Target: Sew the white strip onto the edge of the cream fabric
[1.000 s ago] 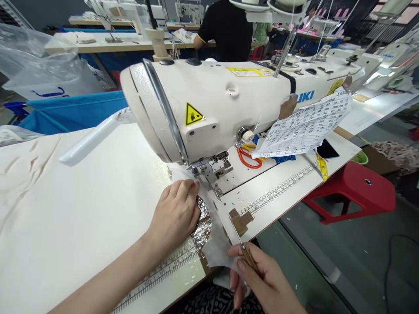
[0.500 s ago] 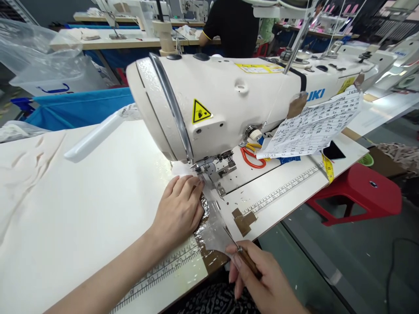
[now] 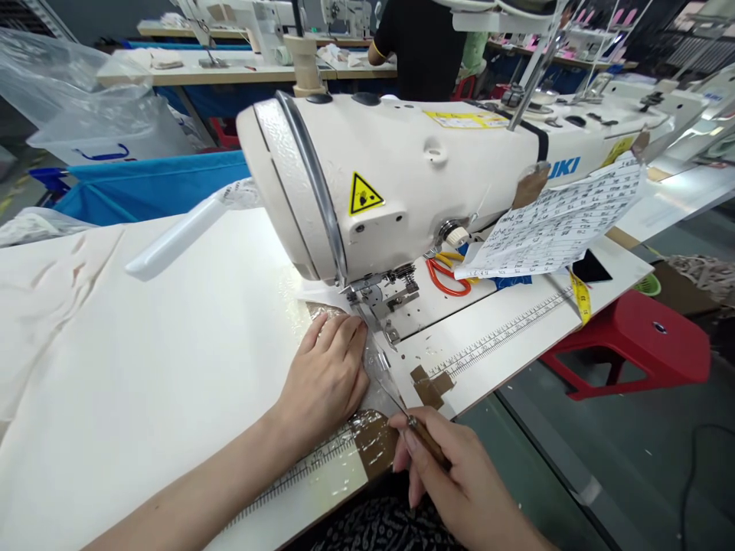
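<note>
White fabric [image 3: 379,396] has slid further toward the sewing machine [image 3: 396,187]. Lies on the counter [image 3: 207,329], partly under and right of the left hand [image 3: 330,369] (palm down, fingers open, nearer the machine). Long axis: machine toward right hand [image 3: 442,463], which grips an awl [image 3: 429,442].

Bright light is washing over the white bench [image 3: 200,367], glints are showing on the glossy tape [image 3: 376,444], the floor [image 3: 505,467] is lying dimmer, edges are looking stretched, and background machines [image 3: 347,15] are appearing soft.

fabric [image 3: 377,396] partly hidden, logo [image 3: 563,167] partly covered
</note>
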### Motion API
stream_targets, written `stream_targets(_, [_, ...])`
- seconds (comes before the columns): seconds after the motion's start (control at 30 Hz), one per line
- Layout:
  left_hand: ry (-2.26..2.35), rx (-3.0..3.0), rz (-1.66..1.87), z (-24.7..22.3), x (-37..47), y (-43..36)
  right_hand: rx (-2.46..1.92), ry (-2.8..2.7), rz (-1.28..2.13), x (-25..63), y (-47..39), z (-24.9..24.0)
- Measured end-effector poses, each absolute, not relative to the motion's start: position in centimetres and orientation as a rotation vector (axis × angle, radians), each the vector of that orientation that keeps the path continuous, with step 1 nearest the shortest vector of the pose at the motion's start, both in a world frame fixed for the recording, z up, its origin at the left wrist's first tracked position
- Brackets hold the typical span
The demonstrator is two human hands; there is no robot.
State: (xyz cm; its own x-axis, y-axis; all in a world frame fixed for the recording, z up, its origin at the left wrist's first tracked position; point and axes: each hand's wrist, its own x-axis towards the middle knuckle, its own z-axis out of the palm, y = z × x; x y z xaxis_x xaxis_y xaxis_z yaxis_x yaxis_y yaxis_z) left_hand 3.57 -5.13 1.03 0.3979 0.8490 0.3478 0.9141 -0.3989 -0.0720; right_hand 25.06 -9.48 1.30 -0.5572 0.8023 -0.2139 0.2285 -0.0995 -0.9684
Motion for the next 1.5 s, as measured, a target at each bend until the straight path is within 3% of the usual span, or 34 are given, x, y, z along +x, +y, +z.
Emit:
stream_targets(0.3, [-1.64, -2.425, -0.401, 1.0, 3.2, -4.6, -1.041, -1.9, 1.505, 24.9, -8.8, 1.8])
stream_targets(0.53, [-1.629, -2.391, -0.385, 0.6, 2.9, -4.2, -1.011, -2.336, 0.528, 28.2, -11.3, 1.7])
stream_targets(0.67, [-1.635, -2.374, -0.362, 0.7, 3.0, -4.1, -0.988, -2.516, 0.284, 30.5, -13.7, 0.3])
stream_targets(0.87, [-1.64, -2.365, -0.387, 0.5, 3.1, -4.3, -0.862, -2.563, 0.729, 31.9, -15.1, -1.5])
stream_targets(1.17, [-1.666, -2.374, -0.389, 0.4, 3.1, -4.4, -1.236, -1.69, 1.062, 30.6, -13.6, -5.9])
stream_targets(1.37, [-1.641, -2.391, -0.409, 0.4, 3.1, -4.3, -1.221, -1.484, 1.566, 30.8, -13.9, -6.0])
stream_targets(1.5, [-1.64, -2.404, -0.415, 0.5, 3.1, -4.3, -1.137, -1.709, 1.381, 30.8, -14.3, -3.5])
